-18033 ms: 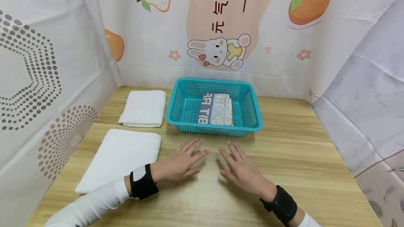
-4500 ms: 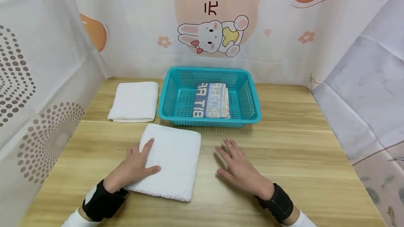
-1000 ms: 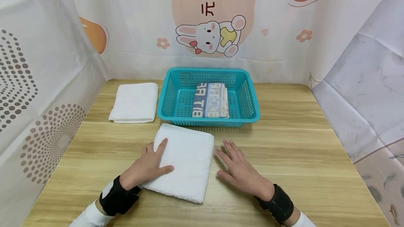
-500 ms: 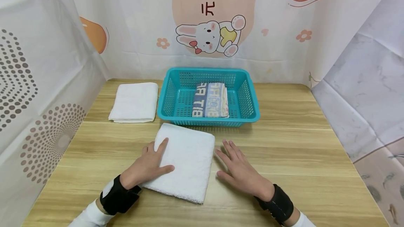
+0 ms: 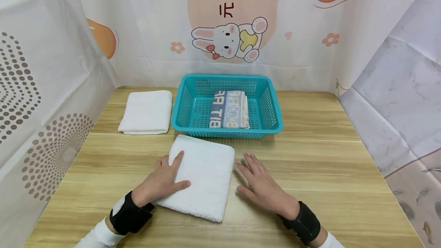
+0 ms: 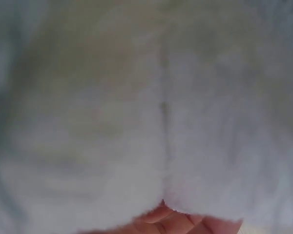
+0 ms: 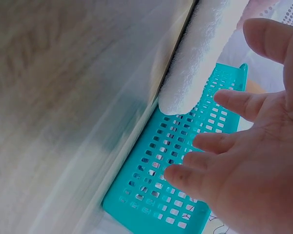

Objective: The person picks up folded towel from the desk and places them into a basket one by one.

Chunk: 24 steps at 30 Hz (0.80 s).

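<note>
A folded white towel [image 5: 203, 179] lies flat on the table in front of the basket, turned slightly askew. My left hand [image 5: 158, 183] grips its left side, with thumb and index finger over the top and the other fingers at the edge, partly hidden. In the left wrist view, the close, blurred towel [image 6: 88, 146] fills most of the picture, with fingers [image 6: 171, 224] showing at the bottom. To the right of the towel, my right hand [image 5: 265, 190] is spread and holds nothing. Its fingers [image 7: 185, 180] point towards the basket.
The teal perforated basket [image 5: 227, 130] stands at the back middle, holding a folded blue patterned cloth [image 5: 229, 110]. A second folded white towel [image 5: 146, 112] lies to its left. Printed curtains [image 5: 138, 64] close off the wooden table [image 5: 317, 156] at the back and sides.
Since the oldest frame, the nearer towel has come from the left to the middle, and my left hand has taken hold of it. Over the last second, almost nothing has moved.
</note>
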Motion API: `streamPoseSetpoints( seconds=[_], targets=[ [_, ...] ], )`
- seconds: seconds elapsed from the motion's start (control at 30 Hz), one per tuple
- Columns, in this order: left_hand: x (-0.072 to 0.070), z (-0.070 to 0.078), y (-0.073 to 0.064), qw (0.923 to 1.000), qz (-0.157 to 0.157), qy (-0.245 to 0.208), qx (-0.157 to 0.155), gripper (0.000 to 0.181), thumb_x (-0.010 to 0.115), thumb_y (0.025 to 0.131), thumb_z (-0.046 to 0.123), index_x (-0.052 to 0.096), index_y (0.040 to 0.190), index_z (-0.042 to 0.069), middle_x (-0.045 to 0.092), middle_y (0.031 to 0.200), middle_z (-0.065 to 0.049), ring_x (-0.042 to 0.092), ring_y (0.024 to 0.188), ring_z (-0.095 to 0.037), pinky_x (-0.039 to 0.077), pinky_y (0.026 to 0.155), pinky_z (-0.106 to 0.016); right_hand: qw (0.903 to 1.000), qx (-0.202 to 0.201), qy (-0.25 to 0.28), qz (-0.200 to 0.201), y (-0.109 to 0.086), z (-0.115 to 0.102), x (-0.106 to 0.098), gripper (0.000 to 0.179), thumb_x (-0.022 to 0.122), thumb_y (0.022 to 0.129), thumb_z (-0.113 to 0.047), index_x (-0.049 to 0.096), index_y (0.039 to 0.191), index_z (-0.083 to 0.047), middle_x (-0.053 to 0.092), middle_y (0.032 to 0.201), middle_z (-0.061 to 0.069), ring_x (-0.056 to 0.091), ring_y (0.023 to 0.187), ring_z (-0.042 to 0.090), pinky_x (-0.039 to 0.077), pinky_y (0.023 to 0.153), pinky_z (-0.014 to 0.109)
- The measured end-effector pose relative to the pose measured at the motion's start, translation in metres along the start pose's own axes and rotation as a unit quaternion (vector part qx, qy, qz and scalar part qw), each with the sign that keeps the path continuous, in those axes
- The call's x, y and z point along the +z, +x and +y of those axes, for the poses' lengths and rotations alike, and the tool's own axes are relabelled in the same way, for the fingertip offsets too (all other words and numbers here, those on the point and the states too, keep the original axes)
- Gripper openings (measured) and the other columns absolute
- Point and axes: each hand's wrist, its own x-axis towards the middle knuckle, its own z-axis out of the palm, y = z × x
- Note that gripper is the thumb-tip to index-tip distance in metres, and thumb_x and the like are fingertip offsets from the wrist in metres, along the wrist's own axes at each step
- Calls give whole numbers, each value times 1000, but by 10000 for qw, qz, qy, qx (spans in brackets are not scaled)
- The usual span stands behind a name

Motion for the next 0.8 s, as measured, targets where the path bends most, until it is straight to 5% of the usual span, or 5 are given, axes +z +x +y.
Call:
streamPoseSetpoints(
  seconds=[0.8],
  targets=[
    [4,3,2,9999,-63,-2,-97,95,69,90,49,19,158,5,22,148,-45,29,134,-58,50,84,-54,10000,-38,-30,13,-1,0,0,65,68,95,-33,44,149,-5,21,160,27,16,148,44,23,114,60]
  ],
)
